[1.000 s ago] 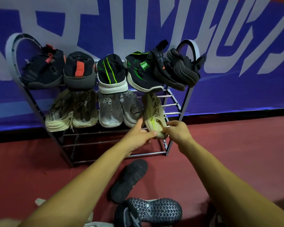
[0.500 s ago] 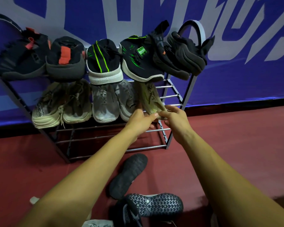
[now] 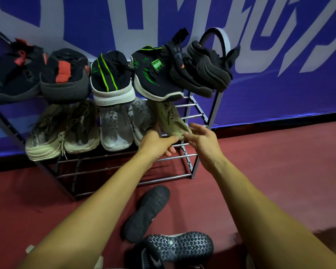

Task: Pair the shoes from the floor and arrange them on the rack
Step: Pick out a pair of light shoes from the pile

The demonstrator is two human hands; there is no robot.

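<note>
On the metal rack (image 3: 194,155), a beige shoe with yellow-green marks (image 3: 168,118) lies at the right end of the middle shelf, next to a grey pair (image 3: 114,130). My left hand (image 3: 156,143) holds the beige shoe's heel, thumb on top and fingers curled under it. My right hand (image 3: 202,140) is beside it with loose, spread fingers, its thumb and fingertip touching the heel. A black shoe lying sole up (image 3: 147,212) and a dark shoe with a patterned sole (image 3: 179,247) are on the floor below my arms.
The top shelf carries a black-and-red pair (image 3: 64,75), a black-and-green pair (image 3: 113,78) and a black pair (image 3: 208,66) at the right end. A beige pair (image 3: 47,133) fills the middle shelf's left. Bottom rails are bare. A blue banner wall stands behind; red floor lies to the right.
The beige shoe has been pushed further back onto the middle shelf. My right hand's fingers have loosened and spread. The view has shifted closer to the rack.
</note>
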